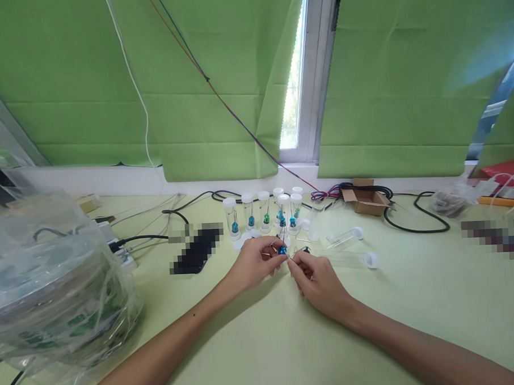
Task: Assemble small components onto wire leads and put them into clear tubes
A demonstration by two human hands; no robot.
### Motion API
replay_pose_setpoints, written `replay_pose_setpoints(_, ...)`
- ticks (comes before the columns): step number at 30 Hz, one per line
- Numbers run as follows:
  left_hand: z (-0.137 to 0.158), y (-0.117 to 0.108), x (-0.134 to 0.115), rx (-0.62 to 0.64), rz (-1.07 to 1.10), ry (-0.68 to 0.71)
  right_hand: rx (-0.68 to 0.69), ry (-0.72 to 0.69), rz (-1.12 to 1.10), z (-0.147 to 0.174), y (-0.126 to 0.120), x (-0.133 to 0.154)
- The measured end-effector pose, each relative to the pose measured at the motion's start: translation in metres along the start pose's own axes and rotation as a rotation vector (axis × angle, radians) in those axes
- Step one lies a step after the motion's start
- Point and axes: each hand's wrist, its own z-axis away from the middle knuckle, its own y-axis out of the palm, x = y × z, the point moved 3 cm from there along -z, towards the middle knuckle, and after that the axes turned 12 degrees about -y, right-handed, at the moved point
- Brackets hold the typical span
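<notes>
Low over the table, my left hand [258, 261] is closed with a small shiny blue piece [282, 250] between its fingers. A thin dark strand rises from that piece. My right hand [318, 278] pinches right beside it, with thumb and finger together; what lies in the pinch is too small to make out. Just behind the hands stand several clear tubes with white caps [264, 211], each with a small blue or green piece on dark strands inside. A small dark item [306, 249] shows by my right fingers.
Two clear tubes lie to the right, one with a white cap [371, 260]. An open cardboard box [366, 199] and black cables [426, 229] sit behind. A phone [195, 252] lies left, near a large plastic-wrapped spool [60, 280]. Green blinds [220, 120] hang behind.
</notes>
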Motion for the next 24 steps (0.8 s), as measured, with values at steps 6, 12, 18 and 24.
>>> replay_pose_setpoints(6, 0.0037, -0.002, -0.0087, -0.114, -0.203, 0.146, -0.008, -0.007, 0.023, -0.0001, 0.0003, 0.0003)
replay_pose_setpoints(12, 0.0062, -0.0024, -0.0099, -0.165, -0.359, 0.278, -0.022, -0.02, 0.059, 0.0003, 0.0002, 0.0001)
replay_pose_setpoints(18, 0.0072, -0.0033, -0.0094, -0.144, -0.379, 0.307, -0.017, 0.008, 0.057, -0.0006, -0.0007, -0.0004)
replay_pose_setpoints(24, 0.0074, -0.0027, -0.009, -0.138, -0.374, 0.304, -0.002, 0.065, -0.049, -0.0001, -0.0005, -0.0024)
